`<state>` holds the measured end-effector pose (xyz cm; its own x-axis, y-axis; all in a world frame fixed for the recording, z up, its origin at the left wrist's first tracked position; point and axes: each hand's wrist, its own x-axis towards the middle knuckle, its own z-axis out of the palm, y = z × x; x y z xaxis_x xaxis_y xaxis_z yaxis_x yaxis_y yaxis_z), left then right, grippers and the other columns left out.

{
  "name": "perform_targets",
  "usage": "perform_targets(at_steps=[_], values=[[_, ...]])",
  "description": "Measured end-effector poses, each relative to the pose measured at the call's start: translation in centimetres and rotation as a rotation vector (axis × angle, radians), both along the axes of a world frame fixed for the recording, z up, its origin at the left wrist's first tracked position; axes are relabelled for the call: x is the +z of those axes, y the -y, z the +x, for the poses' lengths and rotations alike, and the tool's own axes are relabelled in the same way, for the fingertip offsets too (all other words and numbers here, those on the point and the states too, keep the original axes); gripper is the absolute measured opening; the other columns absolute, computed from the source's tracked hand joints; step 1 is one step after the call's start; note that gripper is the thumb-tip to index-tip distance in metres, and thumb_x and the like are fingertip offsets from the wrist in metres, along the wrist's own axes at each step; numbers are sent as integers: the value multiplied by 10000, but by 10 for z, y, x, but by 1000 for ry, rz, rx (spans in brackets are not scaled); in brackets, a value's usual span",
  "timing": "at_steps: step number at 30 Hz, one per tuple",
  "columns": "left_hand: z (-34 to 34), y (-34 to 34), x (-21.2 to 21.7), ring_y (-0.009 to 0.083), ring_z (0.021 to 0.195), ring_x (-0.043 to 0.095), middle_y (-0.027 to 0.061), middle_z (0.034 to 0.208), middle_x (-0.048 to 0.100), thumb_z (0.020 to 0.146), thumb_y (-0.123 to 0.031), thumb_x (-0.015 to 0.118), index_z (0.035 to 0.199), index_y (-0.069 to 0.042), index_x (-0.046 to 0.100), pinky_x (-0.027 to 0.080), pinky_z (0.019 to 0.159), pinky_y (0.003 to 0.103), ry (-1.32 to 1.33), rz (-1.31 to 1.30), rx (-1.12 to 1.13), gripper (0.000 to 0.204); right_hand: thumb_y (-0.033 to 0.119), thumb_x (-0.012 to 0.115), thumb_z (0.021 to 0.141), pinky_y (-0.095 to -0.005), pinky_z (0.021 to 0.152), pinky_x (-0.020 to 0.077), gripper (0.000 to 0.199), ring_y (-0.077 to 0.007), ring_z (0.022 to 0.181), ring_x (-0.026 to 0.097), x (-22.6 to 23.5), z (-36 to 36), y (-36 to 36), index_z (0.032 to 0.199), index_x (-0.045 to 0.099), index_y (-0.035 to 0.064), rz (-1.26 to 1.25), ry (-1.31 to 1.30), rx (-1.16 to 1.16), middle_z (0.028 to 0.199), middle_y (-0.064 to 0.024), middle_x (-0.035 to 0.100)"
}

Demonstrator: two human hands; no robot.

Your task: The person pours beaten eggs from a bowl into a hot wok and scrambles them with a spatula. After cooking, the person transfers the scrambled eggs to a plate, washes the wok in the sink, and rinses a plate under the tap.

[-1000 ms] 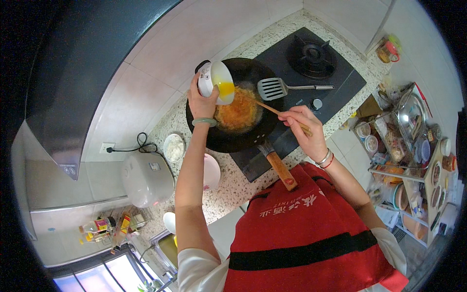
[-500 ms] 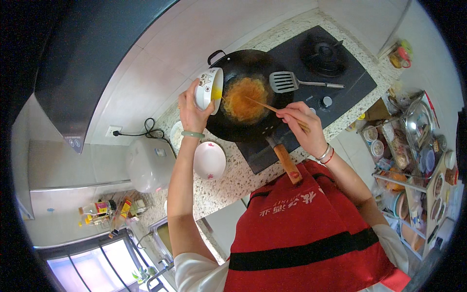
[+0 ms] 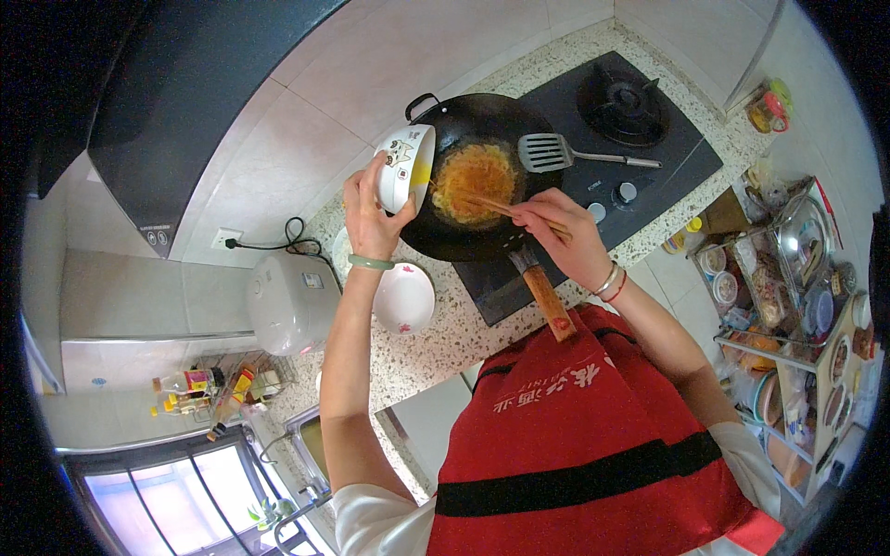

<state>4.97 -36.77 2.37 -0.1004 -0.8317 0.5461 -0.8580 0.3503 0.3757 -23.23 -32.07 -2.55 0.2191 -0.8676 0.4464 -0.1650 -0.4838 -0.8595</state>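
My left hand (image 3: 375,215) grips a white bowl (image 3: 397,167) with a printed pattern, tipped over the left rim of a black wok (image 3: 422,232). Yellow liquid that looks like beaten egg (image 3: 424,176) shows inside the bowl's mouth. In the wok lies a golden-brown, frothy food mass (image 3: 475,181). My right hand (image 3: 562,233) is closed on wooden chopsticks (image 3: 505,208), whose tips reach into that mass. The wok's wooden handle (image 3: 547,298) points toward my red apron. A slotted metal spatula (image 3: 545,153) rests across the wok's right rim, its handle over the hob.
The black hob (image 3: 686,157) has a second burner (image 3: 623,107) on the right. An empty white bowl (image 3: 404,298) stands on the speckled counter (image 3: 445,345), beside a white appliance (image 3: 292,304). A crowded rack (image 3: 774,343) stands at right; bottles (image 3: 185,382) are at left.
The chopsticks have swung lower and flatter within the food, with my right hand shifting slightly left. My left hand still holds the bowl tipped. The whole view has shifted a little.
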Motion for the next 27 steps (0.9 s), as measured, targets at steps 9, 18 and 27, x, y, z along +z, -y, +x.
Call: perform_targets(at_steps=[9,18,27], values=[[-6,-10,5,274,1055,543,131,1169,504,668,-100,766,1312,-167,472,571,722,341,47,-81,-50,711,82,558,923,-232,703,527,153,-163,829,667,-11,33,26,961,617,-54,-62,-67,35,922,-85,583],[-7,-25,2,265,1009,550,124,1134,512,647,-92,775,1314,-175,475,563,663,324,14,-86,-25,737,83,551,927,-243,696,536,160,-194,820,670,-5,36,57,971,626,-52,16,158,63,923,-105,597],[0,-32,-33,245,908,567,147,1108,495,785,-154,690,1372,-107,323,568,701,384,-801,170,240,694,78,519,950,-214,696,517,181,-147,835,661,-16,3,66,1003,620,-63,63,14,-3,923,-55,567]])
